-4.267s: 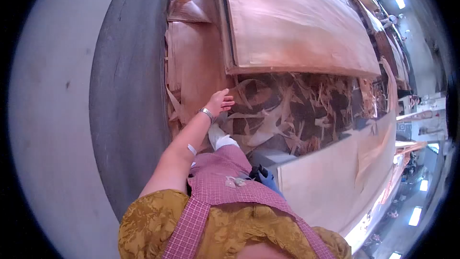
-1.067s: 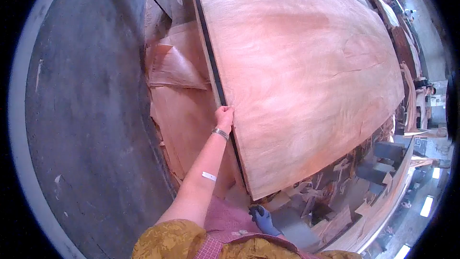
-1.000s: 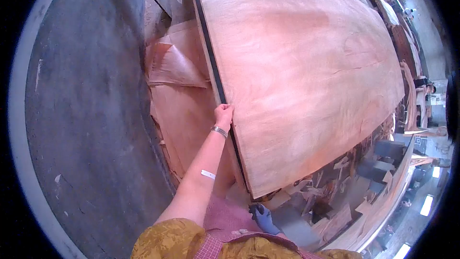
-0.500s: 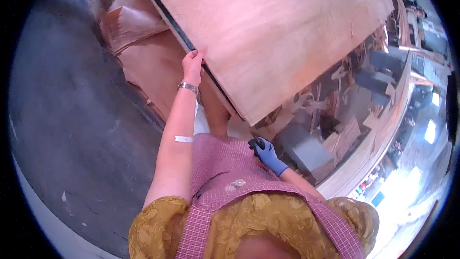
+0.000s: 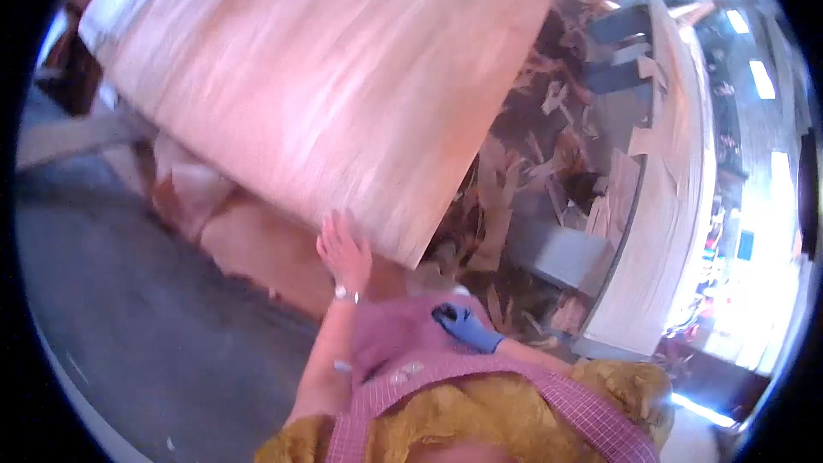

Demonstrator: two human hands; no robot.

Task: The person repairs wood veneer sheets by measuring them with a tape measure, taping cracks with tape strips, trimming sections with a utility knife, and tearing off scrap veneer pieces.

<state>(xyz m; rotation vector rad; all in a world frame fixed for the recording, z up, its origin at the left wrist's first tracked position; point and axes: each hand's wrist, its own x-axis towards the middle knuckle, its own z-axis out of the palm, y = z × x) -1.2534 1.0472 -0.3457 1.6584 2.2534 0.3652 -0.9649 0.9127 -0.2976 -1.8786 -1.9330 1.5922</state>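
A large sheet of wood veneer (image 5: 343, 77) with pale pinkish grain lies in front of me, its near corner pointing toward my apron. My bare left hand (image 5: 345, 253), with a metal watch on the wrist, is at the sheet's near left edge. Its fingers are stretched out and lie on or just over that edge. Close to my apron (image 5: 394, 326), my right hand (image 5: 467, 327) wears a blue glove with dark fingers. The fingers are curled closed; whatever they hold is hidden.
Torn brown sheets (image 5: 257, 244) lie beneath the veneer on the left, beside a dark grey floor (image 5: 154, 317). Wood scraps (image 5: 501, 180) and grey blocks (image 5: 566, 257) litter the right side. A long stack of pale sheets (image 5: 660, 231) stands further right.
The view has turned, so the sheet appears further left and lower. My left hand's pinch on the sheet's dark-lined edge has opened into stretched fingers. The right hand stays closed near my apron.
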